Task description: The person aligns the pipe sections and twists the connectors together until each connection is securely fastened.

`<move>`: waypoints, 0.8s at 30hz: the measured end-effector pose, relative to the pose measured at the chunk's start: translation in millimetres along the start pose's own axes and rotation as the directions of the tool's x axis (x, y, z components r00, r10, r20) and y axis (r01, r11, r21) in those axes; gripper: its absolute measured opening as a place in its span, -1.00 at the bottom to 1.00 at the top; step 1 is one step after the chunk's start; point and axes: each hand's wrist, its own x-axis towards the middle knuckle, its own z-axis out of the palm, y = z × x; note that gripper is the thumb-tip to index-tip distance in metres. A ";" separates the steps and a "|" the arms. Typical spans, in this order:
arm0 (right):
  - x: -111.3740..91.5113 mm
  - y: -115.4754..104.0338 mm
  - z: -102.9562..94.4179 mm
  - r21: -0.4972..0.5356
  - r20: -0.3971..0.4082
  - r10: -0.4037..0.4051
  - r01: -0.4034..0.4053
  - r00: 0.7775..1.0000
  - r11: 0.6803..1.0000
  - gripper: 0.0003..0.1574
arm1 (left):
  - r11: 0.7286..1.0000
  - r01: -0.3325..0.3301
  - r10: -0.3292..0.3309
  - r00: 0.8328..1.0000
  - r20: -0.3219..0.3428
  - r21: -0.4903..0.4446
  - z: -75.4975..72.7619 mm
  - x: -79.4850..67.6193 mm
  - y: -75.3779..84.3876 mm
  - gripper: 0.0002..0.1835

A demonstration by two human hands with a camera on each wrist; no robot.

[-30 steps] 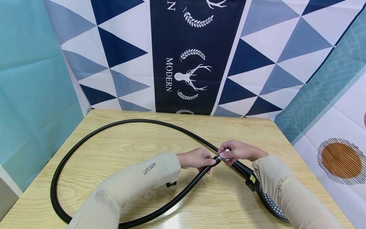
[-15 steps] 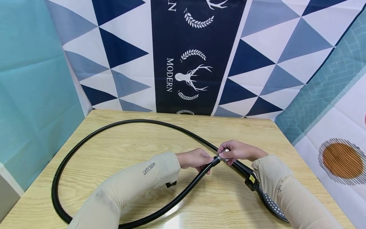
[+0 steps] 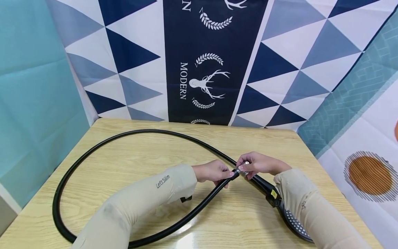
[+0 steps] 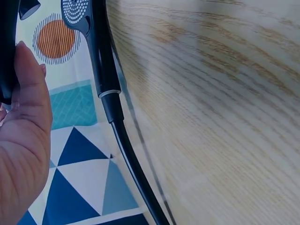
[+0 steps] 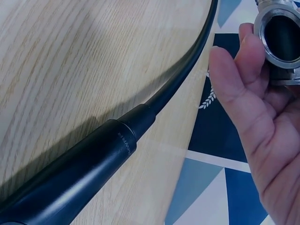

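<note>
My left hand [image 3: 214,171] pinches the black end of a long shower hose [image 3: 152,130] between thumb and fingers; the left wrist view shows that black end piece [image 4: 7,51] beside the thumb. Directly against it, my right hand [image 3: 259,163] holds a silver metal fitting [image 5: 272,9] with a round opening. The fitting meets the hose end, but whether they are joined I cannot tell. Beneath the right forearm lies a black hand shower [image 3: 264,184], its dotted spray face [image 4: 75,9] partly covered by the sleeve in the head view. The hose's other end runs into its handle.
The hose loops widely over the left half of the wooden table [image 3: 140,155], passing under the left sleeve [image 3: 136,200]. Patterned cloth [image 3: 202,69] hangs behind the table, with more cloth at both sides. A small black piece [image 3: 186,199] shows beneath the left cuff.
The left thumb shifts slightly on the hose end. Both hands stay at the same spot, and the hose and hand shower lie as before.
</note>
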 end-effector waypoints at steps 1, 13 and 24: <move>-0.4 0.4 -0.3 0.000 -0.003 -0.001 0.001 1.000 1.000 -0.74 | 1.000 0.000 0.000 1.000 -0.002 0.009 0.1 0.0 0.9 -0.69; -2.5 3.2 0.0 -0.015 -0.014 -0.019 0.019 1.000 1.000 -0.73 | 0.998 0.021 -0.018 0.999 0.039 -0.064 -0.9 -1.2 0.1 -0.65; 0.5 3.9 2.4 -0.021 -0.007 -0.011 0.011 1.000 1.000 -0.74 | 1.000 0.020 -0.020 0.998 0.054 0.000 -0.8 -1.6 -0.7 -0.68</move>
